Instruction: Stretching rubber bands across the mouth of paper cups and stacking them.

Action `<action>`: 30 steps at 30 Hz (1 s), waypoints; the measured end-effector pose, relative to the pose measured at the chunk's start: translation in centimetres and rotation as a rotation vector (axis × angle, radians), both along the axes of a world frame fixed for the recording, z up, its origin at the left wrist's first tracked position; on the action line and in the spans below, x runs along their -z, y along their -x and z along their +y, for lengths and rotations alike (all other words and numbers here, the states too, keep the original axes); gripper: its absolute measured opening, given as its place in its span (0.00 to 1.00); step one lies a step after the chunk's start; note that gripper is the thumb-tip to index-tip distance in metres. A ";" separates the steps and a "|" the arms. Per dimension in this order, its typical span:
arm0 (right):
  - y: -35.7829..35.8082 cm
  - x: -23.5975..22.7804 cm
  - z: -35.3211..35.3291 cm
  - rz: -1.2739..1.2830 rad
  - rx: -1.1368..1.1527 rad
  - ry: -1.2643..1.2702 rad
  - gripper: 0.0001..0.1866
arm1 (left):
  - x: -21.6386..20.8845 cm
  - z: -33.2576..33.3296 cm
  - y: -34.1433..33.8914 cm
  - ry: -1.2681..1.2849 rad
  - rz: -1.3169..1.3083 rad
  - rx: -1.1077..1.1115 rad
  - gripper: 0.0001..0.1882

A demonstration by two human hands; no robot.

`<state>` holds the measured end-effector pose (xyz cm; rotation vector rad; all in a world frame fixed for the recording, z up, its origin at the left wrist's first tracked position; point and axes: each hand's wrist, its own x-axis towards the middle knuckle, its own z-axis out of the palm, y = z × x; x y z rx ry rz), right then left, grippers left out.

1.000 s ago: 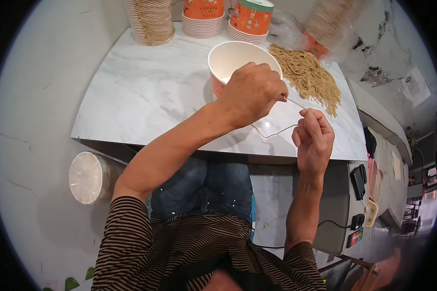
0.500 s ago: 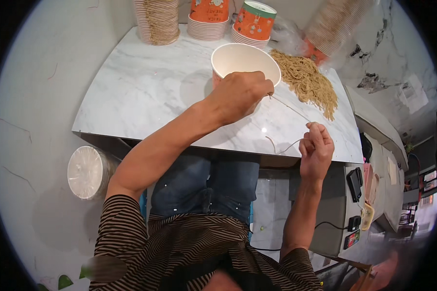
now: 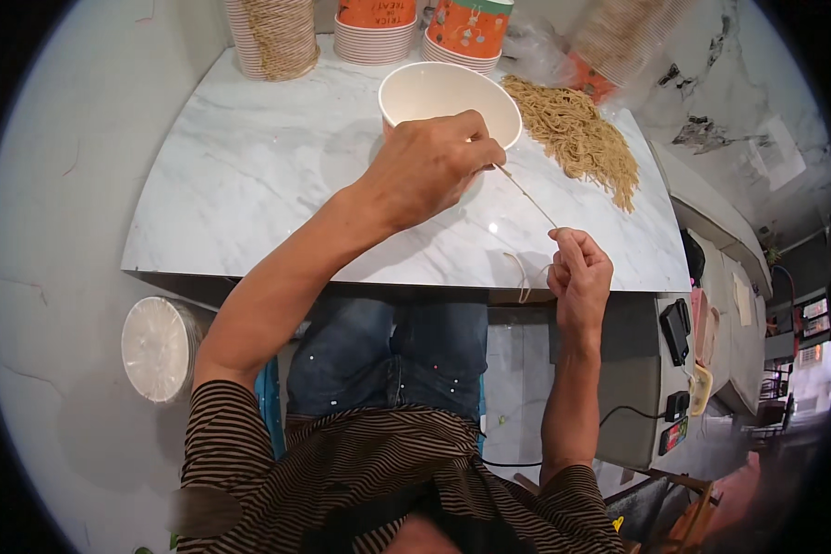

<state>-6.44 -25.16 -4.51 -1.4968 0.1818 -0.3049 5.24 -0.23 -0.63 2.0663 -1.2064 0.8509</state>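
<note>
left hand (image 3: 429, 166), frame centre, and right hand (image 3: 579, 272), lower right: both pinch one taut string (image 3: 526, 194); white cup (image 3: 450, 97) just above.

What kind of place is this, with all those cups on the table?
Probably a small workshop or shop corner where paper cups get string handles. A marble-look table holds stacks of paper cups, a pile of tan strings and an open white cup. The left hand and right hand pull one string taut.
</note>
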 end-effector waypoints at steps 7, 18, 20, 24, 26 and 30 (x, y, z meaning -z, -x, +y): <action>-0.2 0.4 -0.5 0.001 -0.094 -0.108 0.12 | -0.3 0.5 -0.7 -0.083 -0.075 -0.025 0.13; 1.2 1.2 2.1 -0.166 0.018 0.489 0.05 | -1.4 1.5 -0.5 -0.097 -0.007 -0.012 0.08; 1.2 1.8 2.6 -0.236 0.054 0.561 0.04 | -1.5 1.7 -1.0 -0.098 -0.002 0.001 0.07; 1.7 3.1 1.7 -0.363 0.047 0.815 0.04 | -1.5 3.8 -2.5 -0.036 0.044 0.009 0.10; 2.1 3.6 0.5 -0.387 0.047 0.836 0.05 | -1.4 5.4 -3.5 -0.039 0.087 0.017 0.12; 3.1 3.9 -2.2 -0.360 0.039 0.852 0.08 | -1.0 8.2 -4.6 -0.088 0.134 0.026 0.16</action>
